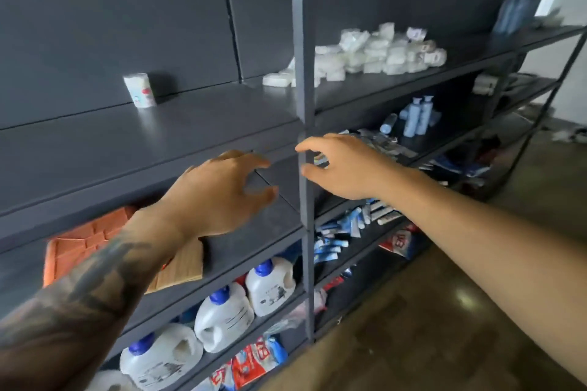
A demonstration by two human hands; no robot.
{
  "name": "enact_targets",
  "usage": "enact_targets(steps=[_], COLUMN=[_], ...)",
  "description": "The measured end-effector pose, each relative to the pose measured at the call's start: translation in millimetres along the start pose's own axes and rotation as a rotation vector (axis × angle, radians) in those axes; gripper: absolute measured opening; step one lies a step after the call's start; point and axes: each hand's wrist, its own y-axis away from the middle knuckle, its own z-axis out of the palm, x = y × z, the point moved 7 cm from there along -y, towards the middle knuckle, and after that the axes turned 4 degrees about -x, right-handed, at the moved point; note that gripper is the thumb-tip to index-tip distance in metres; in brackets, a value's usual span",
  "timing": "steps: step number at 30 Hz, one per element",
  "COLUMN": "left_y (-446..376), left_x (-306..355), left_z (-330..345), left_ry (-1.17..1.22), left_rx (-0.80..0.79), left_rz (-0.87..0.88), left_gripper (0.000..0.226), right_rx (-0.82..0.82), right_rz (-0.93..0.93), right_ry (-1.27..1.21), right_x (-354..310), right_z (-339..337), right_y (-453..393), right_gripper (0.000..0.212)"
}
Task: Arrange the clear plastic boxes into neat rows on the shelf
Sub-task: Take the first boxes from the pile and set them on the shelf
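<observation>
dark grey metal shelf with tiers, against a dark back panel; brownish glossy floor at right. one small white box standing alone at upper left. one orange tray a tier below, three white jugs with blue caps lower still. left hand and right hand both spread wide, holding nothing, in front of the shelf edge. heap of clear plastic boxes on upper tier, right of the upright post; too jumbled to count.

Three white jugs, two hands, one lone box.
</observation>
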Motion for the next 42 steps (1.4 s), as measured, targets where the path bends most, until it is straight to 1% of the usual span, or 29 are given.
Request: enact_targets(steps=[6,9,12,17,22,26,30,32,34,39,42], left_y=[-96,-147,-207,-299,-363,-397,-423,-438,-455,-483,-487], left_x=[88,118,132,136,125,109,93,88,82,58,48], left_z=[18,25,30,24,20,22,23,27,32,28,32], left_ry=[0.012,0.052,0.067,0.139,0.114,0.072,0.017,0.028,0.044,-0.042,-0.076], left_rx=[0.039,0.079,0.131,0.218,0.243,0.193,0.214,0.22,0.207,0.26,0.219], left_rz=[0.143,0.193,0.221,0.183,0.073,-0.077,-0.23,-0.301,-0.378,-0.591,-0.685], left_gripper=[0.048,0.042,0.048,0.051,0.047,0.053,0.053,0.052,0.055,0.058,0.059], right_rx=[0.151,0.171,0.189,0.164,0.157,0.144,0.151,0.166,0.162,0.176,0.187], right_rz=[0.043,0.043,0.049,0.061,-0.013,-0.099,-0.21,-0.282,-0.336,-0.427,-0.488], right_ry=[-0.089,-0.085,-0.095,-0.043,-0.015,-0.009,-0.02,-0.03,-0.045,-0.007,0.067], right_x=[105,149,187,242,277,293,304,309,313,319,318], right_z=[-33,-39,-59,-98,-111,-106,-108,-110,-110,-120,-124], right_y=[-4,-24,-54,-120,-185,-234,-281,-305,-329,-384,-407], right_gripper=[0.037,0.034,0.036,0.041,0.039,0.039,0.036,0.033,0.031,0.036,0.04])
